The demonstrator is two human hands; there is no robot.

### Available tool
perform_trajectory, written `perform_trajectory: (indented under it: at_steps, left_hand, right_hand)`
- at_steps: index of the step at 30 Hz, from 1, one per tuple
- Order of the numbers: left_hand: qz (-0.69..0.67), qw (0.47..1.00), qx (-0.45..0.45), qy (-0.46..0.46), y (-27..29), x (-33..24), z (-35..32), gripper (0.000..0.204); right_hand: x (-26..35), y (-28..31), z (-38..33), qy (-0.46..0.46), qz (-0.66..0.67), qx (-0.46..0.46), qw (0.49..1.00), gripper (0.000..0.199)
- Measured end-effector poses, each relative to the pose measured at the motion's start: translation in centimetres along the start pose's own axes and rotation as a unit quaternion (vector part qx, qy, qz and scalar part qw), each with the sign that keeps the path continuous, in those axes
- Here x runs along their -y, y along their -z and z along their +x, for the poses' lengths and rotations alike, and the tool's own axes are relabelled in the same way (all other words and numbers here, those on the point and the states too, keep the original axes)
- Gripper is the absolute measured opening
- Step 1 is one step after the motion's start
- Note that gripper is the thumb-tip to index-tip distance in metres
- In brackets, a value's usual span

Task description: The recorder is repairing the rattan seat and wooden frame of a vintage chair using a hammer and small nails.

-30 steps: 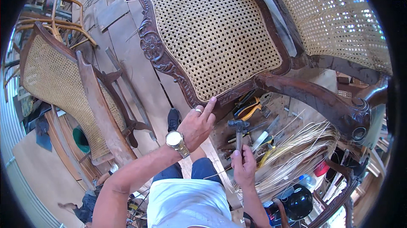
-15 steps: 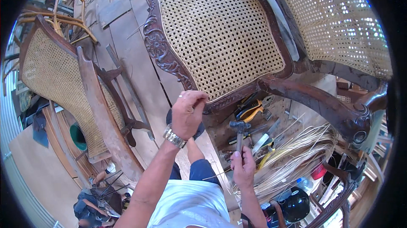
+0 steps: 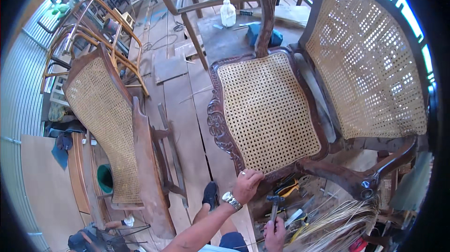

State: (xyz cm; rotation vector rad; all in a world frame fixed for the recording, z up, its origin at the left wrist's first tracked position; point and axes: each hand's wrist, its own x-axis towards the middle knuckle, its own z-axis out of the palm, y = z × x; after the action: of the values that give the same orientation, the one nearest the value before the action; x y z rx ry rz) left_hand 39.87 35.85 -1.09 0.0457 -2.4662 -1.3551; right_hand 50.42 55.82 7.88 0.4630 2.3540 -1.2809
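A dark carved wooden armchair lies tipped in front of me, its woven cane seat (image 3: 267,111) facing up and its cane back (image 3: 370,64) to the right. My left hand (image 3: 247,185), with a metal watch on the wrist, grips the carved front rail (image 3: 220,130) of the seat at its lower corner. My right hand (image 3: 274,233) is closed around the handle of a small hammer (image 3: 275,201), head up, just below the chair frame. The chair's curved armrest (image 3: 356,179) stretches to the right of the hammer.
A second cane-backed chair (image 3: 105,121) lies on its side at the left. Loose cane strands (image 3: 337,224) and hand tools with yellow handles (image 3: 290,191) lie under the armrest. A white plastic bottle (image 3: 228,13) stands on a far table. My dark shoe (image 3: 211,195) rests on the plank floor.
The view has tilted up, showing more of the workshop. My left hand slid from pointing at the cane edge to gripping the seat's rail corner. The hammer hand barely moved.
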Motion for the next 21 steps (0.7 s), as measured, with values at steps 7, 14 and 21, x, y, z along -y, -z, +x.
perform_trajectory:
  at_steps: [7, 14, 21]
  left_hand:
    - [-0.018, 1.0, -0.008, -0.008, 0.3, 0.2, 0.4, 0.016]
    - [-0.058, 0.998, 0.025, 0.004, 1.3, -0.2, 0.9, 0.019]
    - [-0.065, 0.997, 0.043, 0.009, 1.4, 0.1, 0.9, 0.02]
  right_hand:
    - [-0.5, -0.1, 0.5, 0.098, -0.169, -0.07, 0.978, 0.029]
    - [0.6, -0.5, 0.2, 0.078, -0.085, -0.058, 0.992, 0.03]
    - [1.1, -0.4, -0.1, 0.03, 0.004, -0.003, 1.0, 0.026]
